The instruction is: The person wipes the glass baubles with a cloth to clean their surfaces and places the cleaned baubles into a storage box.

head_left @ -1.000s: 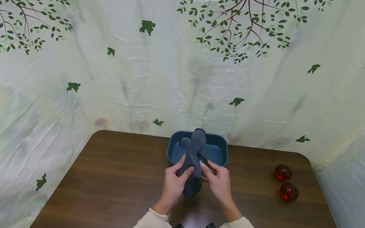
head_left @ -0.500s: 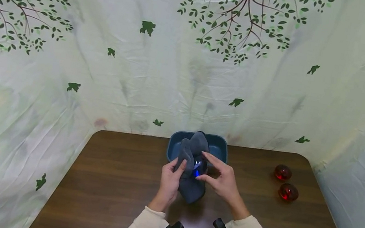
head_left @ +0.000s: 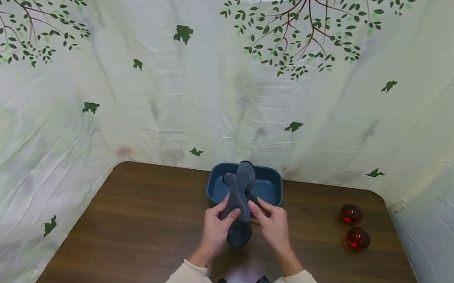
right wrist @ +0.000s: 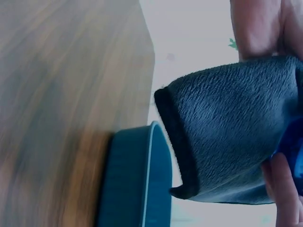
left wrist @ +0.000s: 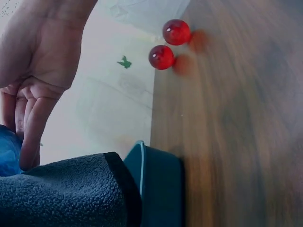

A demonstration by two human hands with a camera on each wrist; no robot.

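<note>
Left wrist view is revealing a blue ball [left wrist: 8,153], nearly hidden in head view; the right hand [head_left: 274,225] is pinching it, the left hand [head_left: 216,229] gripping grey cloth [head_left: 238,197] alongside.

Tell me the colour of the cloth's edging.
The edging on the cloth is black, clearest in the right wrist view.

A booth-like setting: leaf-printed cloth [head_left: 218,85] behind and beside a wood-grain table [head_left: 142,227].
</note>
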